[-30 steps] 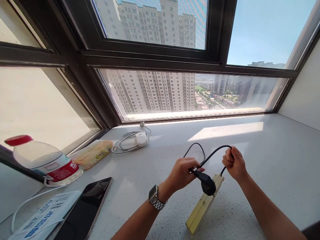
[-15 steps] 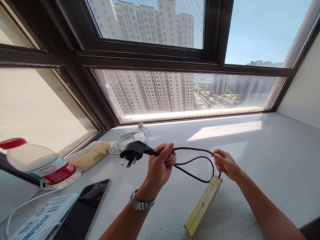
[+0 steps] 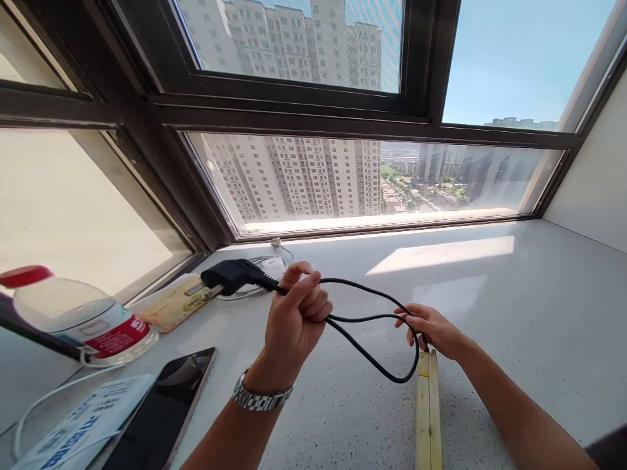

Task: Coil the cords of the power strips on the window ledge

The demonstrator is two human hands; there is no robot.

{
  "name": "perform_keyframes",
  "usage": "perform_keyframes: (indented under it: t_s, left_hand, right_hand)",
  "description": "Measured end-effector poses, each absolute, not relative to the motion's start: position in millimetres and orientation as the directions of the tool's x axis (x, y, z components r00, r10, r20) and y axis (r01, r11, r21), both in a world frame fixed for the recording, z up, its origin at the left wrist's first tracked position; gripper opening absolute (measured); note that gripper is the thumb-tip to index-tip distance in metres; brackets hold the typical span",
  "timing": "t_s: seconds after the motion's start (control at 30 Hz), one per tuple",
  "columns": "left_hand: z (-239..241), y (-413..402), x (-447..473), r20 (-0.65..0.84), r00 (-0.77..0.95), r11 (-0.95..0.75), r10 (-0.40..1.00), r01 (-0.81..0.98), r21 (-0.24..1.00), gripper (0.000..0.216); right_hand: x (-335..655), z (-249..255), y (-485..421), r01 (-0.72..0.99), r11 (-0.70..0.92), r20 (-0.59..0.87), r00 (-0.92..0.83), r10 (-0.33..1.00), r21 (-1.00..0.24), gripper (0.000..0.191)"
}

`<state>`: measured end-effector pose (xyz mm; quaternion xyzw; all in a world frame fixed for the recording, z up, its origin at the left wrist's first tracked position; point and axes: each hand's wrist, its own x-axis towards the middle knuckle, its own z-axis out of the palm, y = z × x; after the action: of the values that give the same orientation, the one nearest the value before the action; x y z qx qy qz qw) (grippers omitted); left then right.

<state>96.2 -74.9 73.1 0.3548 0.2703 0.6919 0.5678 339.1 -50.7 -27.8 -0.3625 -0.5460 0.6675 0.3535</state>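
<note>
Gripped in my left hand (image 3: 298, 313) is a black power cord (image 3: 372, 369), held just behind its plug (image 3: 232, 275). The plug points left, its metal prongs showing. From this fist the cord runs right in loops to my right hand (image 3: 431, 329), whose thumb and fingers are round it, loosely closed. The cord's other end enters a yellowed power strip (image 3: 428, 411), which stands on its narrow side just below my right hand, its near end cut off by the picture's bottom edge. A metal watch (image 3: 262, 393) is on my left wrist.
On the speckled white sill (image 3: 514, 313), at left, are a dark phone (image 3: 164, 405), a white-and-blue box (image 3: 93, 424), a red-capped bottle (image 3: 78, 320), a tissue pack (image 3: 171, 303) and a white charger (image 3: 272, 266) with its cable. Dark-framed windows (image 3: 304, 127) rise behind.
My left hand has moved left with the plug, which has turned. My right hand has shifted left and down along the cord, fingers looser. The power strip has swung to point nearly straight toward me.
</note>
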Motion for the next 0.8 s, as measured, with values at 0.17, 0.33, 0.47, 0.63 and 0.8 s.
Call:
perform_keyframes:
  t_s: [0.17,0.33,0.47,0.63,0.8]
  left_hand:
    - [64,-69,100,0.179,-0.317,-0.349,0.931,-0.634,0.690,0.030]
    - [53,-60,107,0.159,-0.297,-0.306,0.942,-0.556,0.773,0.031]
    - [39,-46,105,0.177,-0.257,-0.249,0.950,-0.281,0.927,0.028]
    - [19,-37,95,0.504,-0.140,-0.434,0.852,0.349,0.831,0.036]
    - [14,-41,90,0.603,0.254,-0.486,0.756,0.835,0.257,0.045]
  right_hand:
    - [323,-39,-57,-0.231,-0.295,-0.131,-0.538,0.833,-0.927,0.053]
    - [318,-43,-55,-0.357,-0.277,-0.160,-0.323,0.933,-0.892,0.054]
    - [321,-36,-54,-0.331,-0.190,-0.127,-0.203,0.971,-0.924,0.057]
    - [324,-35,-50,-0.332,-0.228,-0.193,-0.135,0.972,-0.915,0.055]
    - [327,-37,-48,-0.324,-0.256,-0.213,-0.161,0.964,-0.911,0.047]
